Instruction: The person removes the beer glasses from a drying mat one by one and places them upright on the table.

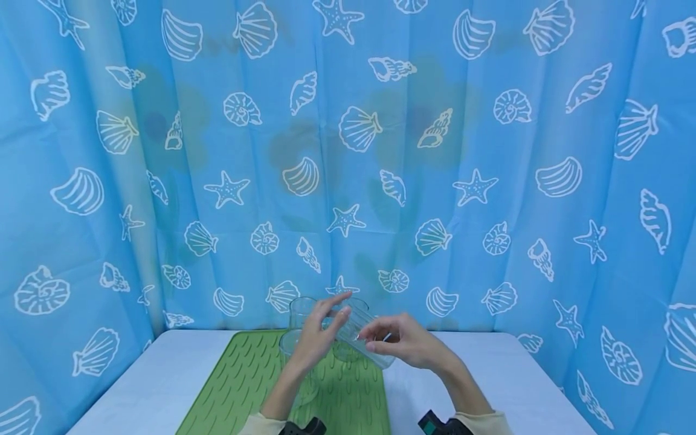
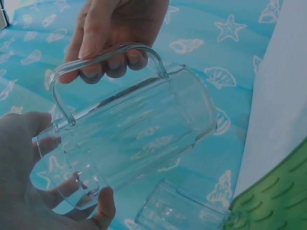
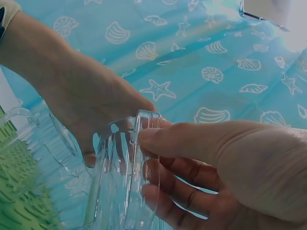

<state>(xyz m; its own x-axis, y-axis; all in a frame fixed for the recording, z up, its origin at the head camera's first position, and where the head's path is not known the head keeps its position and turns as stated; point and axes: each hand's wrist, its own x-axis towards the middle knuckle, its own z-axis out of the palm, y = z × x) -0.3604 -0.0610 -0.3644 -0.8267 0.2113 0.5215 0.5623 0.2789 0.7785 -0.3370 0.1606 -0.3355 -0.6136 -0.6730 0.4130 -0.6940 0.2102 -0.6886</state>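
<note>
A tall clear glass mug with a long side handle is held tilted in the air between both hands. My right hand grips the handle, its thumb on one side and curled fingers on the other in the right wrist view. At the mug's upper, open end, my left hand holds the rim, with fingers around it in the left wrist view. Beneath and beside the hands, more clear glasses stand on a green drying mat; the left arm and held mug partly hide them.
The mat lies on a white-covered table, left of centre. White cloth shows on both sides of it. A blue curtain with white shell and starfish prints hangs behind and at both sides. The standing glasses are close below the hands.
</note>
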